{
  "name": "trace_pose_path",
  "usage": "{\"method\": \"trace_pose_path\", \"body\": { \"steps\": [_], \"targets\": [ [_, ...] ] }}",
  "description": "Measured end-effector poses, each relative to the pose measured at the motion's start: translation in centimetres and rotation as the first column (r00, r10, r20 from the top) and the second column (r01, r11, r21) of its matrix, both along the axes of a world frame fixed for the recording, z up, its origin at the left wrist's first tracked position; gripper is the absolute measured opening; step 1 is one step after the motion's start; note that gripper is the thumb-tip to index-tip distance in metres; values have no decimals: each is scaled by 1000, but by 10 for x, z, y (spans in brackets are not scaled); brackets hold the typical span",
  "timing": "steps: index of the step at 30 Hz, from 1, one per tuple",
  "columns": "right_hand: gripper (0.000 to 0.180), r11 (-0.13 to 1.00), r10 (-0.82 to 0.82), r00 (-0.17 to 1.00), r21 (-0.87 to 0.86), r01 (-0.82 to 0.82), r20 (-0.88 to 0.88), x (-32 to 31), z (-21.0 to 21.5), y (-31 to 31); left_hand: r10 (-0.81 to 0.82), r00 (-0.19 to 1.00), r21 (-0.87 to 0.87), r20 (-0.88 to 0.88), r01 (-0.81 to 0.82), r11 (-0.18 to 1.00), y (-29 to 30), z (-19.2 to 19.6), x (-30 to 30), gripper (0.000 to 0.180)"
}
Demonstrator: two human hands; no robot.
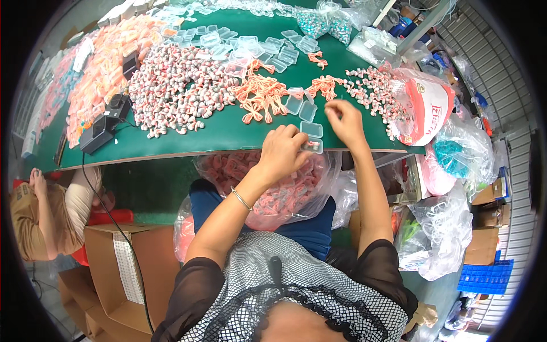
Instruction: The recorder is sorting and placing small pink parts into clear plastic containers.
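Note:
My left hand (282,151) is at the front edge of the green table, its fingers closed on a small clear plastic case (311,145). The case lies open, its lid (311,130) folded back, with small pieces inside. My right hand (345,122) hovers just right of it, thumb and fingers curled together; what they hold, if anything, is too small to make out. Beyond that hand lies a small pile of orange cords (326,86). Another open clear case (307,111) rests between my hands, near a larger heap of orange cords (262,91).
Pink-and-grey plug-like pieces (176,85) form a big heap at left; more spill from a red-and-white bag (427,108) at right. Clear cases (250,45) lie farther back. A bag of packed pink cases (285,188) sits at my lap. Another person's arm (45,216) shows at left.

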State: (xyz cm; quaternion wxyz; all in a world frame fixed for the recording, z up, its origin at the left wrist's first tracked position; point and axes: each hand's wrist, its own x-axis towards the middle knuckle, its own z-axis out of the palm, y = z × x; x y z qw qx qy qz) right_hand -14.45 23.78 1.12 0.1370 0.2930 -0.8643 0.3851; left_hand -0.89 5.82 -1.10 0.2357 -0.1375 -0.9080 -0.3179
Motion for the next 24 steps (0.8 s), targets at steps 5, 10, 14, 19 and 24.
{"method": "trace_pose_path", "body": {
  "steps": [5, 10, 14, 19, 24],
  "targets": [
    [22, 907, -308, 944, 262, 330, -121, -60, -23, -12, 6, 1000, 7, 15, -6, 1000, 0, 1, 0, 41],
    [14, 896, -404, 914, 221, 386, 39, -59, -20, 5, -24, 999, 1, 46, 24, 1000, -5, 0, -4, 48],
    [11, 952, -140, 929, -211, 221, 343, -39, -22, 34, -37, 993, -13, 108, 38, 999, -8, 2, -9, 48],
    [8, 890, 332, 852, -434, -141, 404, 19, -9, 35, -27, 993, 18, 113, 25, 1000, -9, 7, -9, 45],
    [10, 928, 313, 908, -295, -229, 280, 39, -15, 24, -37, 993, 35, 116, 33, 999, -10, 4, -11, 47]
  ]
}}
